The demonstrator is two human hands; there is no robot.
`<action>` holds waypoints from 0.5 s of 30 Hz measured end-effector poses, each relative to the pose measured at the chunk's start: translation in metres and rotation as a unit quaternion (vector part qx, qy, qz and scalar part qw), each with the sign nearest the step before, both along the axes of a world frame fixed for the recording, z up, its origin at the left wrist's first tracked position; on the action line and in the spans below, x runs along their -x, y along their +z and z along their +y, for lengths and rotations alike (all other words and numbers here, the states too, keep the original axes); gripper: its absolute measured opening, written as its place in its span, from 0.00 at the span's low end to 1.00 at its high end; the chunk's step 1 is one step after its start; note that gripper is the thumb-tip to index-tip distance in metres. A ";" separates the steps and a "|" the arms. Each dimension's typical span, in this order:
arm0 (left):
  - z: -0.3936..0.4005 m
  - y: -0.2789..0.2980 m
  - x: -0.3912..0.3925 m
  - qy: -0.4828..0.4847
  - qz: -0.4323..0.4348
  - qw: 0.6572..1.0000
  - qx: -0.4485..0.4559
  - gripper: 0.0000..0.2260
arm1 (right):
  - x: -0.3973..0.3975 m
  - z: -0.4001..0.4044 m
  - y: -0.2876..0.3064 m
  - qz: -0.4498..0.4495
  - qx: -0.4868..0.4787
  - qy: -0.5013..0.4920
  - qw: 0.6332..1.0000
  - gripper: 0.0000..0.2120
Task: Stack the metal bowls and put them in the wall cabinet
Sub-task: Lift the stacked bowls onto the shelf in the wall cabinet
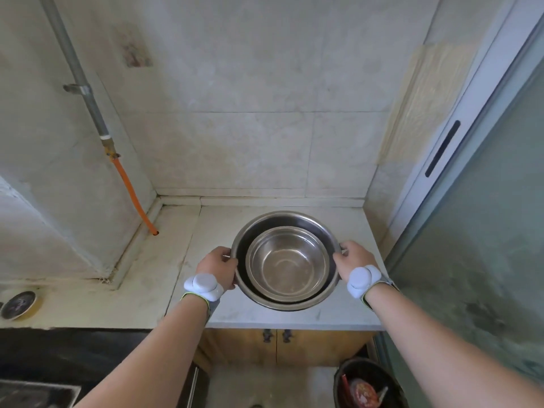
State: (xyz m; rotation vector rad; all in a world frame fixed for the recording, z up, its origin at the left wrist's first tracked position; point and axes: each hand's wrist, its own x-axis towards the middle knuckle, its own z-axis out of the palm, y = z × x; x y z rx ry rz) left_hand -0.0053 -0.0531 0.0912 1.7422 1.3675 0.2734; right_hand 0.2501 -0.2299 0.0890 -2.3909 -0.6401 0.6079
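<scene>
The small metal bowl (pixel 288 260) sits nested inside the large metal bowl (pixel 285 259), open side up, offset slightly toward the near rim so a crescent of the large bowl's dark inner wall shows on the far side. The stacking step appears complete. The pair is over the right section of the pale stone countertop (pixel 294 315), near its front edge. Whether the large bowl's base rests on the surface or is just clear of it cannot be told from this view.

The stack lies directly between the two hands, on the person's midline. Being round, it has no long axis; the relevant line is the rim diameter running left to right, and the hands hold its two ends. Neither hand is nearer.

The left hand (pixel 217 266) is closed on the left rim of the large bowl, fingers curled over and under the edge. The right hand (pixel 351 260) is closed on the right rim in a mirrored hold. Both forearms extend forward, roughly parallel, each wrist carrying a white sensor band.

The wall cabinet is not in view; only tiled wall (pixel 250 113) shows above the counter. The next move is judged to be a level two-handed lift upward. The inner bowl is loose and may slide if the rim tilts.
</scene>
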 end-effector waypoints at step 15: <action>-0.044 0.120 0.001 0.016 -0.093 0.991 -0.092 0.07 | 0.002 -0.053 0.146 -0.082 -0.104 0.037 0.991 0.14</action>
